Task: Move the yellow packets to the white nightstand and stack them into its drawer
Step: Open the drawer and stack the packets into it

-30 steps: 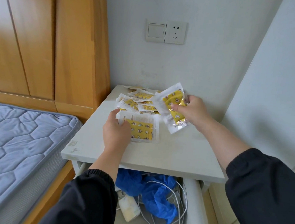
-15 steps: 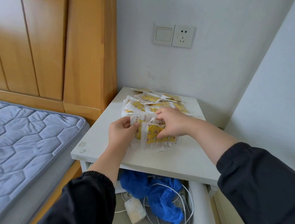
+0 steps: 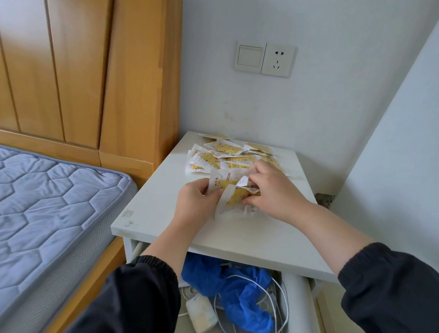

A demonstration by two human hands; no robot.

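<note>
Several yellow packets (image 3: 226, 151) in clear wrappers lie scattered at the back of the white nightstand (image 3: 162, 214) top. In front of them a small stack of yellow packets (image 3: 233, 197) is held between both hands. My left hand (image 3: 197, 201) pinches the stack's left edge. My right hand (image 3: 271, 189) grips its right side from above, fingers curled over the top packet. Below the top, the nightstand's drawer (image 3: 304, 304) stands pulled out.
The drawer holds a crumpled blue plastic bag (image 3: 237, 288), white cables (image 3: 275, 315) and a small white bottle (image 3: 201, 314). A bed with a blue quilted mattress (image 3: 38, 212) and wooden headboard (image 3: 72, 57) lies left. A wall socket (image 3: 278, 60) sits above; a white wall stands right.
My right hand brought a packet down from the air onto the one under my left hand. Both hands now hold the small stack together.
</note>
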